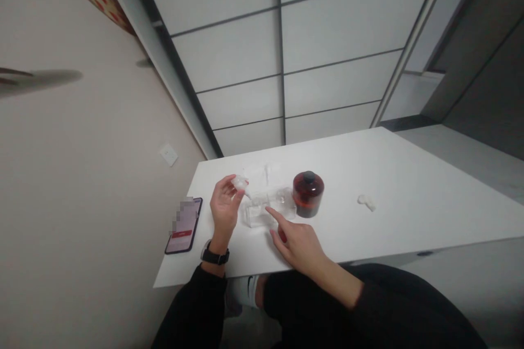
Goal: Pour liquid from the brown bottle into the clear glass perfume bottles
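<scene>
My left hand (224, 204) is raised at the left of the clear plastic container, its thumb and fingers closed on a small whitish, see-through piece (239, 182) whose kind I cannot make out. The clear container (256, 218) lies on the white table, and its inner outline is hard to see. Over its front side, my right hand (301, 242) stretches out the index finger, with the tip at or just above the plastic; contact cannot be told. The right thumb stands apart, and no held thing shows. Right beside the container stands a dark amber bottle (308, 196) with a black top.
A small white piece like a pump nozzle (366, 202) lies on the table (409, 190) to the right. At the left edge rests a phone (185, 229) with a lit screen. Beyond the table are white sliding panels (245, 98); a wall (102, 201) borders the left.
</scene>
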The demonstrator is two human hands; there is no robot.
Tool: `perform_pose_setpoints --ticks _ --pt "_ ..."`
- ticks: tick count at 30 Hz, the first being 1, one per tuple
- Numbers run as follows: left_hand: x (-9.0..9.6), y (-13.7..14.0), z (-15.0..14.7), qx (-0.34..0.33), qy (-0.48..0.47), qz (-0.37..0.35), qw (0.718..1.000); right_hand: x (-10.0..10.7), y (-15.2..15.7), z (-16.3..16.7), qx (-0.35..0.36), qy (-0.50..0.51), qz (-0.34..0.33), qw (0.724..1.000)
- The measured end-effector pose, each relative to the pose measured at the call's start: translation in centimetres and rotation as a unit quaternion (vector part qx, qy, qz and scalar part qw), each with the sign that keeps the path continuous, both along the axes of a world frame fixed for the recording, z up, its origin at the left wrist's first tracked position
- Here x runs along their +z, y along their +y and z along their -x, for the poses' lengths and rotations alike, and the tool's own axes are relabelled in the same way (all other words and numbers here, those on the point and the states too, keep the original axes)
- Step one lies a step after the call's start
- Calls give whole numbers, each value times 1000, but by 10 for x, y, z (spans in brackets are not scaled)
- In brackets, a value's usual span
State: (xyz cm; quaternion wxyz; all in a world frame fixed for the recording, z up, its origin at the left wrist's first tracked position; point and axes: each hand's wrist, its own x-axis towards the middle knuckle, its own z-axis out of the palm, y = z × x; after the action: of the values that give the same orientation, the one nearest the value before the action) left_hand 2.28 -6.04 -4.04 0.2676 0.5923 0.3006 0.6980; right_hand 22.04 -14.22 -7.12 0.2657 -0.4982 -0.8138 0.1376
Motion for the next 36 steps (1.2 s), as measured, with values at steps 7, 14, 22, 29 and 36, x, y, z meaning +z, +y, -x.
perform_pose_setpoints --ticks 7,14,22,29,36 --pt "-10 -2 3 56 27 7 998 -3 -2 -1 7 -37 30 999" --pt "2 -12 0 -63 263 103 957 7 -3 0 10 -64 55 996" --pt "-5 -7 2 -111 233 142 956 12 -4 -1 10 -64 65 996" --pt "-8 -5 8 -173 220 122 952 11 -3 -1 11 -66 67 996" --pt "-7 -7 2 -112 183 131 968 13 -4 -1 17 -73 78 994"
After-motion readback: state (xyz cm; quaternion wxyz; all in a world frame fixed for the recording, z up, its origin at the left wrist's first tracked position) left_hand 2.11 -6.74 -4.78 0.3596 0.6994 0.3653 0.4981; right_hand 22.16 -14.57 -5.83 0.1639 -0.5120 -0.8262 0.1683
